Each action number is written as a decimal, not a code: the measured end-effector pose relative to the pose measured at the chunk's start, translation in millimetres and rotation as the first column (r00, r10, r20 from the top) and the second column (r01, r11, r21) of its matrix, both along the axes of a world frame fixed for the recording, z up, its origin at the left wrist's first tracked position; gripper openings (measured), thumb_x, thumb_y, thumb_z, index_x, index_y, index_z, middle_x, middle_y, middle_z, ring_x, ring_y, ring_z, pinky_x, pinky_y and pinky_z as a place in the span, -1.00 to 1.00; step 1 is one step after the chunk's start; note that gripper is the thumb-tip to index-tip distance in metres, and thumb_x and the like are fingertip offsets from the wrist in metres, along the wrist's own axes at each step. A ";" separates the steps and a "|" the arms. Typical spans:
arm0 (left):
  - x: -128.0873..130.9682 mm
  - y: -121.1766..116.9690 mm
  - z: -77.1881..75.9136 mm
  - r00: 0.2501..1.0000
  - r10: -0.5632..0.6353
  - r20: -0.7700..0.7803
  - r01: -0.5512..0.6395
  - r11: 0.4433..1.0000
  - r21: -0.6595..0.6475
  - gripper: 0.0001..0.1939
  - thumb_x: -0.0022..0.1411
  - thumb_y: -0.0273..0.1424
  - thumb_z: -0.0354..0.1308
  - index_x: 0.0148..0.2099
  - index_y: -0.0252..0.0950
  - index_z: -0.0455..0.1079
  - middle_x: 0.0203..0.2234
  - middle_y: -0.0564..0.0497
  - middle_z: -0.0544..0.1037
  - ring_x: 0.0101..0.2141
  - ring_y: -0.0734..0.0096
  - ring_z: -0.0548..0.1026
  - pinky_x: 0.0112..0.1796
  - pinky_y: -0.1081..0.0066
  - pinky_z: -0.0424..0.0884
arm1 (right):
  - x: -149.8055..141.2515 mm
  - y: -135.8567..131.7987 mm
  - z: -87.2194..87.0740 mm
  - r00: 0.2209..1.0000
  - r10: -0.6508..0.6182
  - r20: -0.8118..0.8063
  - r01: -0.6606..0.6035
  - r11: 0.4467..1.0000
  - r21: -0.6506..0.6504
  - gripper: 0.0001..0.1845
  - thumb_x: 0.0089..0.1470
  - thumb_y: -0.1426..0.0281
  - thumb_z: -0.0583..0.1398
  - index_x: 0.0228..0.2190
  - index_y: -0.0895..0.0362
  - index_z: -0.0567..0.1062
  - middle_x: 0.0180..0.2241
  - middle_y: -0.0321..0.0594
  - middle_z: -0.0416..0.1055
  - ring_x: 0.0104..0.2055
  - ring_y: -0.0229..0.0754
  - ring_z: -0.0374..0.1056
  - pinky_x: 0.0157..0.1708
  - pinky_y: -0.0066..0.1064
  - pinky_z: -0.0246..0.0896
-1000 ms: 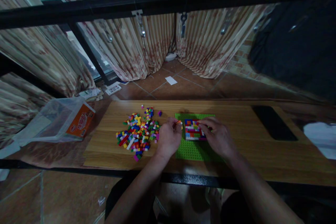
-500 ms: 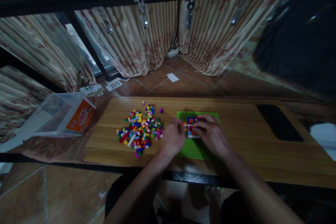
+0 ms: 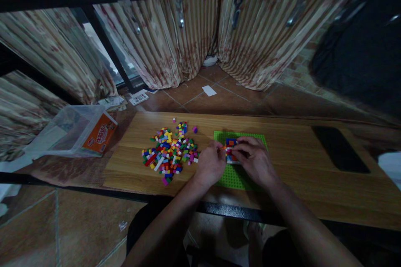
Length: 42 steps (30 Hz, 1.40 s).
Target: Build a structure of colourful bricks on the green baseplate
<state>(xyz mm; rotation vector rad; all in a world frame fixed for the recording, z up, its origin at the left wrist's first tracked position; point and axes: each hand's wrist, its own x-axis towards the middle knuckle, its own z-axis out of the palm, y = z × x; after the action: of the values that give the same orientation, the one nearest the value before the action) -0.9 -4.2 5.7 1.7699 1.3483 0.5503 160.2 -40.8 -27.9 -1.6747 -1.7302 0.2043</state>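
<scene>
A green studded baseplate lies before me, carrying a low block of building bricks in blue, red, orange and white. My left hand is at the left side of this block, its thumb and fingers pinched on a small orange brick. From the right, my right hand reaches over the block with fingers closed together; whatever they grip is too small to make out. Part of the block is hidden under the right fingers. Left of the baseplate, loose bricks of many colours lie in a pile.
The wooden table holds a flat black object at the right. Beyond its left end is a clear plastic box with an orange label. Curtains hang behind, and a white paper lies on the tiled floor.
My left hand, with the orange brick, has come slightly closer to my right hand over the brick block. The whole view has shifted a little.
</scene>
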 end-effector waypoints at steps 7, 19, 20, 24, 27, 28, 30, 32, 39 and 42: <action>0.6 0.5 -0.7 0.999 -0.006 -0.042 0.006 1.000 0.015 -0.89 0.28 -0.47 0.00 -0.26 -0.28 0.36 -0.42 -0.02 0.55 -0.36 0.33 0.52 -0.28 0.42 0.39 | -1.7 -0.4 0.6 1.000 -0.001 0.027 0.001 1.000 0.009 -0.83 0.11 0.36 0.19 -0.43 0.05 0.60 -0.15 -0.15 0.47 -0.09 -0.02 0.34 -0.06 -0.08 0.24; -0.3 -0.8 -0.8 0.998 -0.030 -0.059 0.033 0.998 0.059 -0.88 0.29 -0.47 -0.02 -0.24 -0.30 0.36 -0.38 -0.05 0.55 -0.36 0.35 0.52 -0.28 0.43 0.37 | -8.4 -2.3 -1.4 0.998 -0.060 0.020 0.060 0.998 0.031 -0.83 0.10 0.37 0.19 -0.45 0.05 0.59 -0.16 -0.16 0.47 -0.09 -0.02 0.33 -0.06 -0.10 0.24; 0.1 -1.0 -1.2 0.997 -0.031 -0.066 0.035 0.997 0.062 -0.87 0.28 -0.47 -0.02 -0.24 -0.30 0.36 -0.38 -0.05 0.55 -0.36 0.34 0.52 -0.29 0.43 0.37 | -8.9 -2.5 -1.7 0.998 -0.064 0.021 0.064 0.997 0.035 -0.83 0.09 0.37 0.19 -0.45 0.05 0.59 -0.16 -0.16 0.47 -0.10 -0.03 0.33 -0.06 -0.10 0.24; 1.6 -1.6 -3.4 0.996 -0.030 -0.080 0.036 0.997 0.067 -0.87 0.28 -0.48 -0.02 -0.23 -0.30 0.36 -0.40 -0.05 0.54 -0.37 0.33 0.51 -0.30 0.42 0.36 | -10.5 -3.5 -2.7 0.997 -0.067 0.045 0.065 0.997 0.043 -0.83 0.09 0.39 0.18 -0.43 0.06 0.60 -0.18 -0.15 0.48 -0.11 -0.03 0.34 -0.06 -0.11 0.25; 1.6 -0.5 -5.9 0.997 -0.025 -0.069 0.029 0.998 0.063 -0.88 0.27 -0.50 -0.01 -0.24 -0.30 0.36 -0.40 -0.05 0.54 -0.36 0.32 0.51 -0.28 0.40 0.37 | -10.7 -3.6 -2.7 0.996 -0.069 0.064 0.067 0.997 0.040 -0.83 0.09 0.40 0.18 -0.43 0.06 0.60 -0.20 -0.15 0.48 -0.12 -0.02 0.34 -0.07 -0.11 0.25; 1.1 0.1 -7.1 0.998 -0.021 -0.055 0.024 0.998 0.056 -0.87 0.27 -0.51 -0.01 -0.25 -0.30 0.36 -0.40 -0.04 0.54 -0.35 0.32 0.52 -0.27 0.40 0.37 | -10.6 -3.4 -2.4 0.996 -0.067 0.066 0.065 0.997 0.040 -0.83 0.09 0.40 0.18 -0.44 0.06 0.59 -0.20 -0.15 0.49 -0.12 -0.02 0.34 -0.07 -0.10 0.25; -0.4 1.5 -10.0 1.000 -0.010 -0.003 0.010 0.999 0.039 -0.86 0.27 -0.52 -0.03 -0.26 -0.29 0.36 -0.40 -0.03 0.54 -0.35 0.33 0.52 -0.28 0.41 0.38 | -10.0 -3.0 -1.2 0.996 -0.061 0.058 0.059 0.997 0.041 -0.82 0.10 0.40 0.17 -0.44 0.07 0.59 -0.21 -0.14 0.49 -0.13 -0.02 0.35 -0.07 -0.10 0.26; -2.1 3.0 -12.9 0.998 -0.004 0.066 0.002 1.000 0.027 -0.84 0.26 -0.53 -0.04 -0.26 -0.28 0.35 -0.40 -0.01 0.54 -0.35 0.36 0.53 -0.29 0.43 0.39 | -9.8 -2.8 1.5 0.998 -0.064 0.024 0.062 0.996 0.056 -0.82 0.11 0.37 0.17 -0.43 0.07 0.58 -0.22 -0.13 0.49 -0.14 -0.03 0.37 -0.07 -0.11 0.27; -3.0 2.6 -13.3 0.968 -0.085 0.237 0.068 0.995 0.078 -0.86 0.23 -0.54 0.00 -0.25 -0.27 0.37 -0.41 0.04 0.54 -0.34 0.40 0.53 -0.27 0.46 0.40 | -15.3 -6.2 16.8 0.991 0.019 -0.129 -0.007 0.996 0.089 -0.77 0.18 0.28 0.14 -0.23 0.07 0.56 -0.22 -0.14 0.51 -0.13 -0.08 0.41 -0.09 -0.18 0.30; -2.5 -0.1 -11.4 0.962 -0.116 0.245 0.093 0.990 0.105 -0.87 0.23 -0.52 0.01 -0.22 -0.27 0.37 -0.37 0.02 0.56 -0.33 0.39 0.54 -0.27 0.45 0.41 | -17.3 -7.2 17.6 0.985 0.043 -0.170 -0.033 0.998 0.058 -0.77 0.20 0.26 0.13 -0.23 0.06 0.56 -0.23 -0.16 0.52 -0.14 -0.10 0.41 -0.10 -0.20 0.30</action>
<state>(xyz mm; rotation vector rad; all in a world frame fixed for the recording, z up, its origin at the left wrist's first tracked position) -3.4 -4.3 -5.7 1.7667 1.0633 0.7618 143.0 -48.0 -10.2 -1.5391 -1.6258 0.3063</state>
